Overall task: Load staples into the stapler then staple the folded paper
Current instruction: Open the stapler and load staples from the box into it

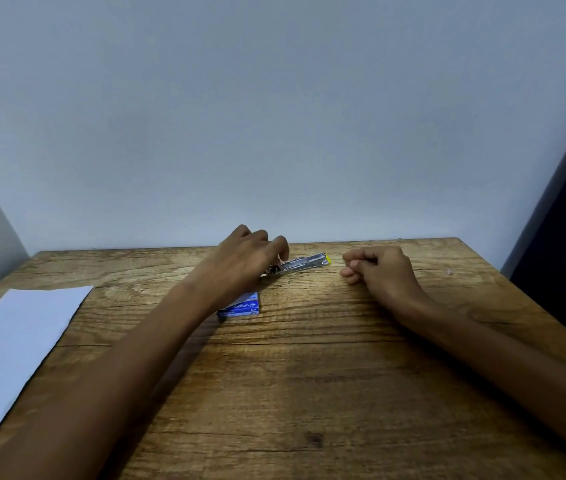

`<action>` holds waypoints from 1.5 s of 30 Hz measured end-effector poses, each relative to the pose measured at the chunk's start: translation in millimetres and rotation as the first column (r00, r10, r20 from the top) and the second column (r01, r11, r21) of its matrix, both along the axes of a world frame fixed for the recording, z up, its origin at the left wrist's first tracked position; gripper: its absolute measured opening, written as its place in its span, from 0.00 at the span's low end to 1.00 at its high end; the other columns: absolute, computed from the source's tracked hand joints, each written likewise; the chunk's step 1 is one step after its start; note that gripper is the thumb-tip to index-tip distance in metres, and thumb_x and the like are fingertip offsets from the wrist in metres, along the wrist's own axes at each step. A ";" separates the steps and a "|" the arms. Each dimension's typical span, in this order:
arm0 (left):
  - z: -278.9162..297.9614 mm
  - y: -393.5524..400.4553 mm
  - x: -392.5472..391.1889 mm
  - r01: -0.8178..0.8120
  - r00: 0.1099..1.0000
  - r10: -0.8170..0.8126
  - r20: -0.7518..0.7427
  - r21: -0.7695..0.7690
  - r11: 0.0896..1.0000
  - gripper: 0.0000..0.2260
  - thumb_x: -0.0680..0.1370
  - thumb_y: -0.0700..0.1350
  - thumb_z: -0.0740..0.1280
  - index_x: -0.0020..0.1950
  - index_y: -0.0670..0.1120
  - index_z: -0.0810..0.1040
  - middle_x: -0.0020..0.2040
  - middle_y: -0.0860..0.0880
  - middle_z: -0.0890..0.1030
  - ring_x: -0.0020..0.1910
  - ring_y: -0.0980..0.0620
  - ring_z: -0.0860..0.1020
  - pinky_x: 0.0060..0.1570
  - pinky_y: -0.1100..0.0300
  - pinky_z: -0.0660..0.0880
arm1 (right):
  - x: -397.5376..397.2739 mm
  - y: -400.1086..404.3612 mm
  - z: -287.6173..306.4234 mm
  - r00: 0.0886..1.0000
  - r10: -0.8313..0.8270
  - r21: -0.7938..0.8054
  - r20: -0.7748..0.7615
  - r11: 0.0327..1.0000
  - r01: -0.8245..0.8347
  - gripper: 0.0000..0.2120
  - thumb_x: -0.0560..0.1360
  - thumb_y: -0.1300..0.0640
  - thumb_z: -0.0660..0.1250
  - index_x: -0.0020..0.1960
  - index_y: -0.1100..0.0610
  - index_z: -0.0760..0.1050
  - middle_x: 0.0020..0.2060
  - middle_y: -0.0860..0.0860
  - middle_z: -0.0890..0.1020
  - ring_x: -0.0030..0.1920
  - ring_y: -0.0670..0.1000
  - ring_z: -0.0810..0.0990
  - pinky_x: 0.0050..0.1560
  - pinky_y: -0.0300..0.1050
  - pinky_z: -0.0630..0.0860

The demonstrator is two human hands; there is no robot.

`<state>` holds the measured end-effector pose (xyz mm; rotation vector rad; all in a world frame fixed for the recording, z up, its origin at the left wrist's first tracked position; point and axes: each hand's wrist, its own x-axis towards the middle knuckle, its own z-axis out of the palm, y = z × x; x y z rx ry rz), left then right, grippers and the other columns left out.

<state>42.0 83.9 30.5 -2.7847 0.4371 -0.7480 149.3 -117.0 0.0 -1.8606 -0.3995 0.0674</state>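
The left hand point(243, 259) reaches to the far side of the wooden bench point(309, 375), its fingers point(279, 245) curled over the near end of the stapler point(304, 264); whether they actually grip it cannot be told, since the hand hides that end. The stapler's metal length and yellow tip stick out beyond the fingertips. The blue staple box point(241, 306) lies just under the left wrist, partly covered. The right hand point(380, 271) rests clenched beside the stapler's tip, possibly pinching something unseen. White paper point(15, 334) lies well left, cut off by the frame.
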 end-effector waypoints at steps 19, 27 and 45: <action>-24.3 -22.4 19.4 -0.278 0.960 0.238 -0.147 -0.618 0.735 0.07 0.72 0.48 0.71 0.48 0.51 0.76 0.44 0.54 0.83 0.48 0.50 0.78 0.49 0.54 0.69 | -9.1 -3.6 5.5 0.999 0.054 0.188 0.003 0.981 -0.054 0.09 0.77 0.70 0.60 0.53 0.60 0.74 0.41 0.61 0.83 0.33 0.52 0.84 0.33 0.41 0.81; -23.3 -38.4 15.0 -0.172 0.975 0.220 0.033 -0.518 0.838 0.06 0.71 0.37 0.68 0.43 0.48 0.77 0.40 0.52 0.81 0.48 0.50 0.75 0.51 0.57 0.62 | -4.7 -8.1 10.0 0.995 0.036 0.335 -0.092 0.942 -0.003 0.03 0.72 0.72 0.67 0.43 0.66 0.77 0.37 0.62 0.82 0.33 0.50 0.84 0.38 0.43 0.83; 19.3 -37.7 0.7 0.085 0.984 0.030 0.178 -0.605 0.792 0.04 0.79 0.40 0.63 0.54 0.45 0.73 0.45 0.46 0.80 0.44 0.45 0.76 0.43 0.48 0.73 | -21.0 -9.9 49.1 0.978 -0.007 0.481 0.209 0.872 -0.096 0.07 0.67 0.71 0.72 0.41 0.61 0.82 0.35 0.47 0.86 0.41 0.47 0.85 0.46 0.35 0.78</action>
